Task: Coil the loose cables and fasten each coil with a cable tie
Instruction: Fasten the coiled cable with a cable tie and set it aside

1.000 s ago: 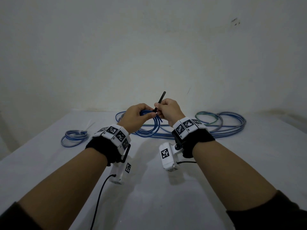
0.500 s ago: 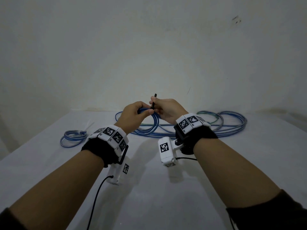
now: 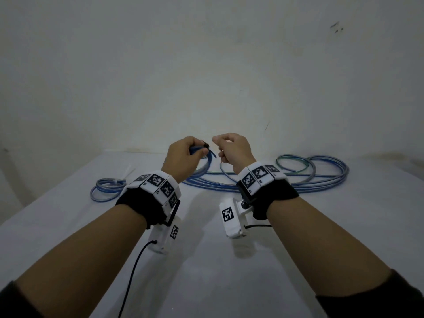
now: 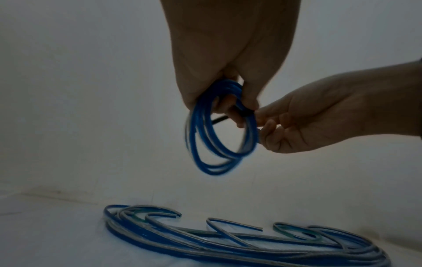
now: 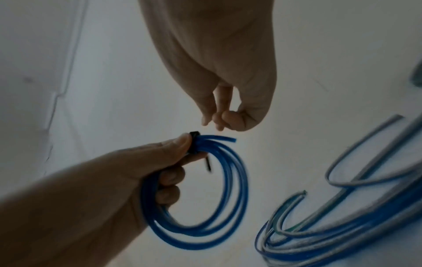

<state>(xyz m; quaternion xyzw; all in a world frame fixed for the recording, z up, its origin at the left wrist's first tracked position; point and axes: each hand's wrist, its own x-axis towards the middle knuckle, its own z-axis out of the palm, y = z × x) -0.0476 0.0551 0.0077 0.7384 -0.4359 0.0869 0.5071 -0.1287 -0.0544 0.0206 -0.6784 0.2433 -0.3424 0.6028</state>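
Note:
My left hand (image 3: 190,153) is raised above the table and grips a small blue cable coil (image 5: 235,189) at its top. A black cable tie (image 5: 194,135) is wrapped round the bundle beside the left thumb, and its short tail (image 5: 207,165) points down inside the loop. The coil (image 4: 196,140) hangs from the left fingers. My right hand (image 3: 221,149) hovers just right of the tie with its fingers curled in, and holds nothing. A narrow gap separates it from the coil.
A long pile of loose blue and grey cables (image 3: 298,177) lies on the white table (image 3: 206,271) by the back wall. Another small coil (image 3: 107,189) lies at the far left, with a pale strip (image 3: 128,173) beside it.
My right hand was pulling the black tie's tail upward; the tail shortened, and now the right hand has let go and moved slightly right. My left hand kept hold of the coil.

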